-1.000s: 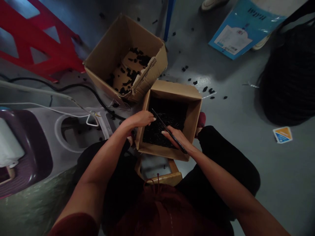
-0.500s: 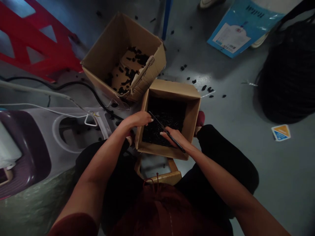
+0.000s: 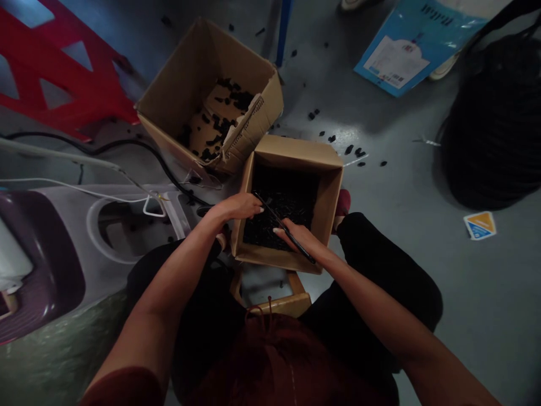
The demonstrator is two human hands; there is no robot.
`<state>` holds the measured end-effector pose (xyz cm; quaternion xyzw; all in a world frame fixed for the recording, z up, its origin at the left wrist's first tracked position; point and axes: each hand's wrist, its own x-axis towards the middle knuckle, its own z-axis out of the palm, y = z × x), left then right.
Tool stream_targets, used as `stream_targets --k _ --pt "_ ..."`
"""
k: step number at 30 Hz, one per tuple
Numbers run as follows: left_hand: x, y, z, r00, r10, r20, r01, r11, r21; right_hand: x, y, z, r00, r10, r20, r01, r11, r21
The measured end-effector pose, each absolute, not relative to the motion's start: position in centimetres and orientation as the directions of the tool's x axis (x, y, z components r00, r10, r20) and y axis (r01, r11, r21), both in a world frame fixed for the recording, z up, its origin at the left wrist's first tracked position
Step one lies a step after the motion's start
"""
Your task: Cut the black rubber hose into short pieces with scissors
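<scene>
My right hand (image 3: 297,234) is closed around a long thin black tool (image 3: 305,252), which slants up and left over an open cardboard box (image 3: 296,148); its exact kind is unclear. Near the tool's far end is my left hand (image 3: 245,206), fingers curled together at the box's left side. Whatever those fingers pinch, if anything, is too small and dark to make out. Inside the box lies a heap of small black pieces (image 3: 270,231). The box sits between my knees, by a wooden stool frame (image 3: 291,304).
A larger torn cardboard box (image 3: 169,79) with scattered black pieces adjoins at upper left. Further left are a red plastic frame (image 3: 63,73), a black cable (image 3: 122,142) and a purple stool (image 3: 51,259). A blue bag (image 3: 384,51) and a black bundle (image 3: 494,135) stand right.
The whole view has shifted slightly. Both hands and the black tool keep nearly the same place over the box.
</scene>
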<state>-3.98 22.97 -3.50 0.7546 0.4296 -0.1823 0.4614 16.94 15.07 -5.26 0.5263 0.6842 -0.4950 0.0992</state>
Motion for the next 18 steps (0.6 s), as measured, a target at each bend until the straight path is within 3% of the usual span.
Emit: stream_targets --k 4,9,12,18 --pt "-3.6 22.5 -3.6 0.595 0.484 -0.642 0.789 -0.199 0.581 17.0 15.3 -5.3 -0.416 0.590 -0.692 0.828 -0.068 -0.556" --pt "-3.3 22.4 -3.3 0.630 0.389 -0.672 0.760 -0.132 0.636 17.0 15.7 -5.1 -0.414 0.607 -0.678 0.828 -0.058 -0.557" --pt "-3.2 22.5 -3.2 0.605 0.425 -0.673 0.779 -0.137 0.612 17.0 15.8 -5.0 -0.405 0.603 -0.688 0.832 -0.068 -0.550" --pt "-2.9 22.8 -2.5 0.518 0.552 -0.654 0.776 0.017 0.630 17.2 16.2 -5.6 -0.289 0.702 -0.651 0.667 -0.340 -0.663"
